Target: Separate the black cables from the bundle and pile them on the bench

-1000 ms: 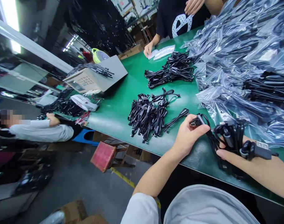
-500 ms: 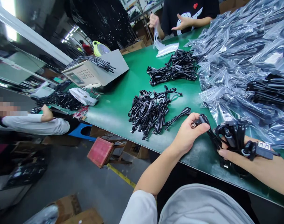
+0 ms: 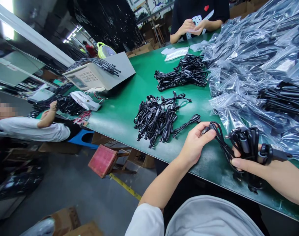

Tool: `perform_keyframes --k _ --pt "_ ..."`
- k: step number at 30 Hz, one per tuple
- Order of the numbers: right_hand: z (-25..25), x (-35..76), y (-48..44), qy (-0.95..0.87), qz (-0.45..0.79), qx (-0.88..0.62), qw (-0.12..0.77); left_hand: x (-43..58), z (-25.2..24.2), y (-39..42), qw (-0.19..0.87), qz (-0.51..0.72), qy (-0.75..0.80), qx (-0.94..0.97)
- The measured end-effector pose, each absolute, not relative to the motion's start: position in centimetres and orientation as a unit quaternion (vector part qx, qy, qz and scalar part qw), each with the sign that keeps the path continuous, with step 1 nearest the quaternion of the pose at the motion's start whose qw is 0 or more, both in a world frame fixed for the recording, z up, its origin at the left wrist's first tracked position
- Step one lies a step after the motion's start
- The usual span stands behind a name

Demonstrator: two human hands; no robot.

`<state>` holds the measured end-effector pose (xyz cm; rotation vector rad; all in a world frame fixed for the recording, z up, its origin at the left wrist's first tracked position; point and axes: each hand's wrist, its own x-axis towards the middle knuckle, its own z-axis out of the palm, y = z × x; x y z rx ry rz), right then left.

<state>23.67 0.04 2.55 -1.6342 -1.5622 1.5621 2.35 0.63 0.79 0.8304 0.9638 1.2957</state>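
Observation:
My left hand (image 3: 198, 140) pinches one end of a coiled black cable (image 3: 221, 139) between thumb and fingers. The other end of that cable runs into my right hand (image 3: 248, 165), which is closed on it and on a bunch of black USB cables (image 3: 246, 142) hanging over the fingers. Both hands are above the green table's near edge. Just left of my left hand lies a single bundled cable (image 3: 187, 124), beside a loose heap of bundled black cables (image 3: 155, 119). A second pile of cables (image 3: 182, 73) lies farther back.
Clear plastic bags of cables (image 3: 252, 62) cover the right of the green table (image 3: 122, 114). A grey box-shaped instrument (image 3: 100, 73) stands at the left. Opposite, a co-worker's hands (image 3: 192, 27) hold something pale near white bags (image 3: 176, 53). A red stool (image 3: 102, 160) is below.
The cable between my hands has tilted slightly, and the bunch in my right hand has turned. Across the table the co-worker's hands have come together. The seated person at left has raised a hand.

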Motion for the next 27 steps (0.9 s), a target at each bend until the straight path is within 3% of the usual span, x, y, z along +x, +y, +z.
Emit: perform_keyframes --k 10,19,23,27 --pt "1.8 23.6 -0.2 -0.443 0.669 -0.546 0.239 2.4 0.8 0.4 0.611 0.578 0.381 0.385" --pt "2.9 22.8 -0.2 -0.412 0.721 -0.522 0.195 2.3 0.7 0.1 0.578 0.587 0.403 0.398" --pt "2.8 22.4 -0.1 -0.365 0.718 -0.54 0.243 2.2 0.5 0.0 0.581 0.58 0.395 0.413" --pt "1.4 22.1 0.1 -0.393 0.71 -0.501 0.302 2.4 0.7 -0.2 0.606 0.495 0.389 0.486"
